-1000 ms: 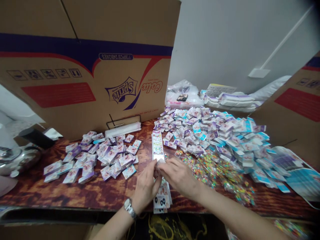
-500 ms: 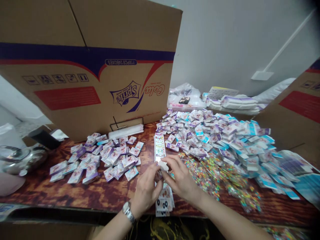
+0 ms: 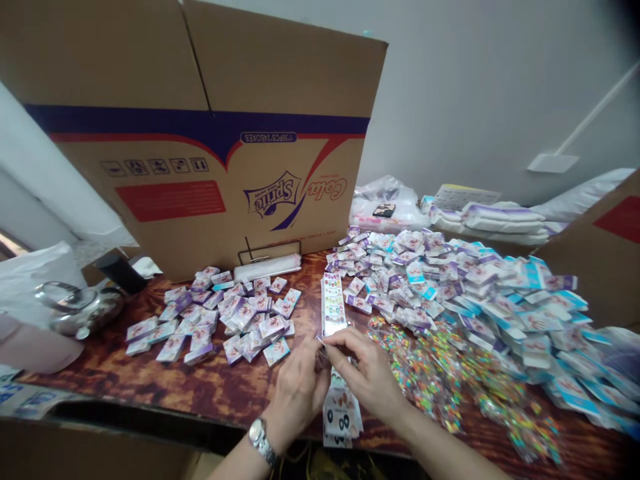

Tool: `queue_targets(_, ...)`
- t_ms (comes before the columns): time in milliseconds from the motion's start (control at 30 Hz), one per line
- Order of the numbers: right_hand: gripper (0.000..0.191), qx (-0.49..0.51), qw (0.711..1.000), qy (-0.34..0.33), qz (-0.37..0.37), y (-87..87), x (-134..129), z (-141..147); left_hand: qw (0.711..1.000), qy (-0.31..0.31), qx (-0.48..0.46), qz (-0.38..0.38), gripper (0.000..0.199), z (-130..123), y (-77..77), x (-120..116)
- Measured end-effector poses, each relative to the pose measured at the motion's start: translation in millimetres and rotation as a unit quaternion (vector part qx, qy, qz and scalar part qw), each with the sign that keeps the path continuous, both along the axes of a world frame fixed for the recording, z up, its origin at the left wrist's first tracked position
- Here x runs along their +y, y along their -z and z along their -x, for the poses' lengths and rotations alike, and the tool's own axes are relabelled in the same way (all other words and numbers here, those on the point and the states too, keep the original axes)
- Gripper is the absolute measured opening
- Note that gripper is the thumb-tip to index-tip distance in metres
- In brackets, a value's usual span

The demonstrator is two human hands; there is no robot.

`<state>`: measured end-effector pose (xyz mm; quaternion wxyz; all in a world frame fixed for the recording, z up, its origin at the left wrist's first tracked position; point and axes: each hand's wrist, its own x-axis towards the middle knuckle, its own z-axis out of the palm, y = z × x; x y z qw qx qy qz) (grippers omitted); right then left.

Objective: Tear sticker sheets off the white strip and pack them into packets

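Observation:
Over the front part of the table, my left hand and my right hand meet with fingers closed on a small paper box. Only a bit of its white and purple edge shows; my fingers hide the rest. My right thumb and forefinger pinch at its top. Just beyond my hands lies a stack of sticker sheets with colourful rows. Below them, partly under my hands, are printed sheets with black ovals. Clear packets of colourful candy lie right of my right hand.
Small closed boxes are grouped at left. A large heap of small white, purple and blue boxes covers the right. Behind stands a big carton; another carton is at right. A metal kettle sits far left.
The white flap that stood up between my fingers is now mostly hidden, with my fingertips closer together. The view has turned slightly left, so everything appears further right.

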<state>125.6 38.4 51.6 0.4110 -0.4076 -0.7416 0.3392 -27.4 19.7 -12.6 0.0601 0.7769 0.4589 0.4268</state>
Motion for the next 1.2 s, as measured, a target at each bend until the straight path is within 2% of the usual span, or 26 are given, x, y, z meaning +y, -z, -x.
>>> queue_targets(133,0.011,0.031,0.996,0.003,0.080,1.9,8.8,8.6,0.999,-0.017,-0.025,0.031,0.059,3.2,-2.4,-3.2)
queue_targets(200,0.013,0.033,0.995,0.011,0.094,3.4,10.6,11.9,0.998,-0.030,-0.026,0.040,0.061,4.3,-3.6,-4.3)
queue_targets(367,0.016,-0.023,0.999,0.041,0.015,-0.5,6.4,16.1,0.998,-0.051,0.014,0.034,0.068,3.9,-4.3,-5.2)
queue_targets(500,0.018,-0.033,0.998,0.042,-0.033,-5.5,2.3,17.9,0.997,-0.067,0.035,0.015,0.066,1.7,-5.1,-5.1)
queue_targets(733,0.017,-0.039,0.998,0.040,-0.005,-6.5,3.7,18.5,0.996,-0.081,0.029,-0.005,0.063,0.8,-3.2,-7.3)
queue_targets(967,0.016,-0.047,0.997,0.026,-0.048,-6.3,2.8,19.9,0.996,-0.084,0.028,-0.009,0.063,0.0,-1.6,-8.6)
queue_targets(1200,0.018,-0.035,0.999,0.019,-0.032,-6.7,3.7,16.1,0.996,-0.085,0.025,-0.003,0.060,0.1,0.6,-10.2)
